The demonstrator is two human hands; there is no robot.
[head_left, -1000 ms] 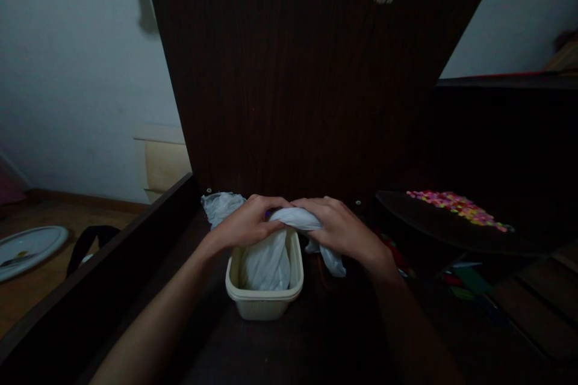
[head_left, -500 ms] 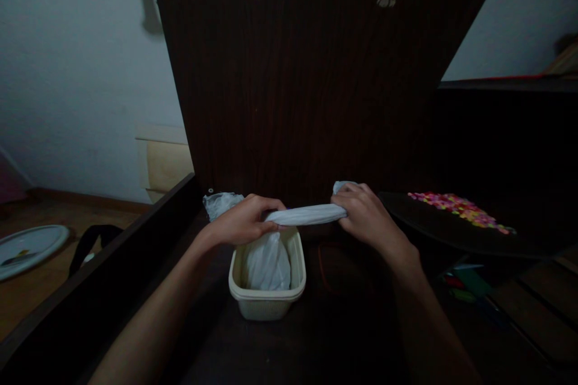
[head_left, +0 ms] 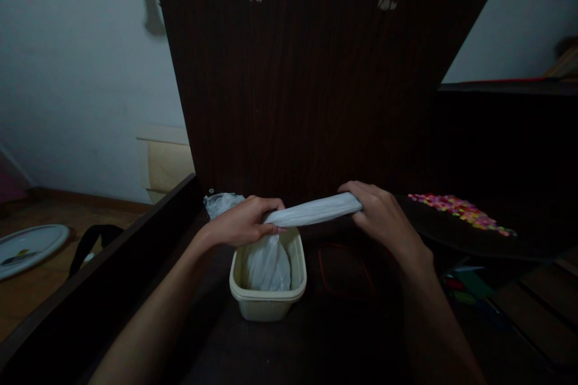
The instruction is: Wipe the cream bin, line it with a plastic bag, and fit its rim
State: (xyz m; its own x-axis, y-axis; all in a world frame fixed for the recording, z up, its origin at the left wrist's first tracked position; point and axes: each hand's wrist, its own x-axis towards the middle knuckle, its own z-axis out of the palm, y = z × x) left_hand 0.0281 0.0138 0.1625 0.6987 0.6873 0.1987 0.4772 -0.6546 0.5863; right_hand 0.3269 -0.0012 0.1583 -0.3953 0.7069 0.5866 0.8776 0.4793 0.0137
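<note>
At the tabletop's (head_left: 280, 354) far-left corner, crumpled plastic (head_left: 220, 204) shows behind your left hand (head_left: 244, 221), which pinches a white plastic bag (head_left: 316, 210). Its lower part sits loosely bunched, not yet gathered, within the walls of the cream tub (head_left: 268, 296); the upper part is already drawn into a strip reaching your right hand (head_left: 378, 209), which grasps the end. Right of the tub lies a faint reddish outline (head_left: 322, 267); farther right, multicoloured bits (head_left: 461, 213) dot a dark shelf (head_left: 451, 239).

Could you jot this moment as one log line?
white material: stretched between both hands | left hand: gripping | right hand: gripping | cream tub: near left hand, white material inside
</note>
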